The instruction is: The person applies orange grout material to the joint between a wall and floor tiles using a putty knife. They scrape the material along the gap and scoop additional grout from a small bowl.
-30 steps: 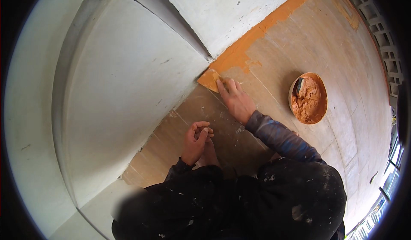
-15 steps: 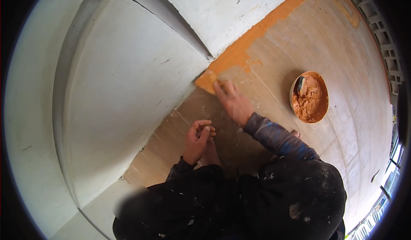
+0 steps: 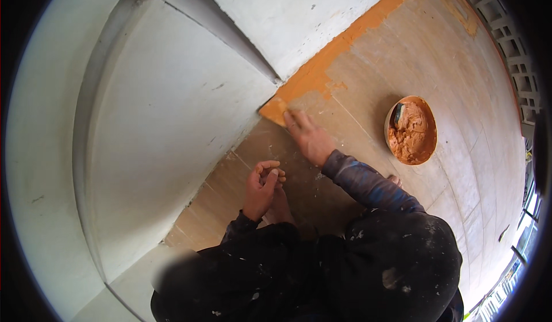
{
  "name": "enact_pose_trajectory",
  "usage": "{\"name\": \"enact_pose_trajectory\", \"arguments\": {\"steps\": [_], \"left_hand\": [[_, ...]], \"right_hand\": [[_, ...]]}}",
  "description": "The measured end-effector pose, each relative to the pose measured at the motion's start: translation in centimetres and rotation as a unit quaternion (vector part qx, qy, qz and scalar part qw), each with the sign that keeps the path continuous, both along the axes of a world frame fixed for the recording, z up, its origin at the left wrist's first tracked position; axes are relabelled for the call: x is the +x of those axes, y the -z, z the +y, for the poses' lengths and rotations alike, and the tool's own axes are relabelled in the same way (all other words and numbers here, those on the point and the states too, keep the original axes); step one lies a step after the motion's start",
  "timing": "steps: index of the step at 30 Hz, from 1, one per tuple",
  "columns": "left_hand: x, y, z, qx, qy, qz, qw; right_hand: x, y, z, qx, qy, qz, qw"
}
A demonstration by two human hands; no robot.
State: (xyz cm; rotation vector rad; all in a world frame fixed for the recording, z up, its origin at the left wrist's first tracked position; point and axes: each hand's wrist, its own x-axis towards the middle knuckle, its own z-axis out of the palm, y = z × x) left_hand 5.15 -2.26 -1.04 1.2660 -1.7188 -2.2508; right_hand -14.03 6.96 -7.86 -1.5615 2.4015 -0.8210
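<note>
My right hand (image 3: 312,141) grips a flat putty spreader (image 3: 274,110) coated with orange paste. The spreader's edge lies on the tiled floor, close against the foot of the white wall. A band of orange paste (image 3: 328,58) runs along the floor-wall joint away from it. My left hand (image 3: 261,188) is held over my bare foot with its fingers curled and thumb bent in; whether anything is inside them is hidden. To the right of my right arm, a bowl (image 3: 387,141) of orange paste stands on the floor with a dark-handled tool (image 3: 398,112) stuck in it.
A white wall (image 3: 172,103) with a recessed channel (image 3: 230,26) rises at the left. Brown tiled floor (image 3: 460,121) stretches to the right, up to a pale openwork block border (image 3: 512,46). My knees in paint-spotted dark trousers (image 3: 397,259) fill the lower middle.
The whole view has shifted slightly, moving the bowl and hands a little to the left in it. The spreader stays at the wall joint in my right hand; my left hand keeps its curl.
</note>
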Motion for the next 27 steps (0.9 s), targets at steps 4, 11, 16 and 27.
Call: {"name": "enact_pose_trajectory", "arguments": {"steps": [4, 11, 16, 27], "left_hand": [[0.0, -0.2, -0.6, 0.001, -0.003, -0.023, 1.000], [-2.1, -1.8, -1.3, -0.076, -0.019, 0.042, 0.996], [-5.9, -3.7, -1.7, -0.186, -0.012, 0.069, 0.980], [-10.7, -4.5, -2.0, -0.196, -0.013, 0.061, 0.979]], "right_hand": [[1.9, 0.5, -0.2, -0.018, -0.083, -0.062, 0.994], [-1.5, -3.8, 4.9, -0.109, 0.088, -0.666, 0.733], [-1.9, -5.8, 7.7, -0.152, 0.110, -0.747, 0.638], [-1.6, -7.3, 8.5, -0.139, 0.043, -0.720, 0.679]]}}
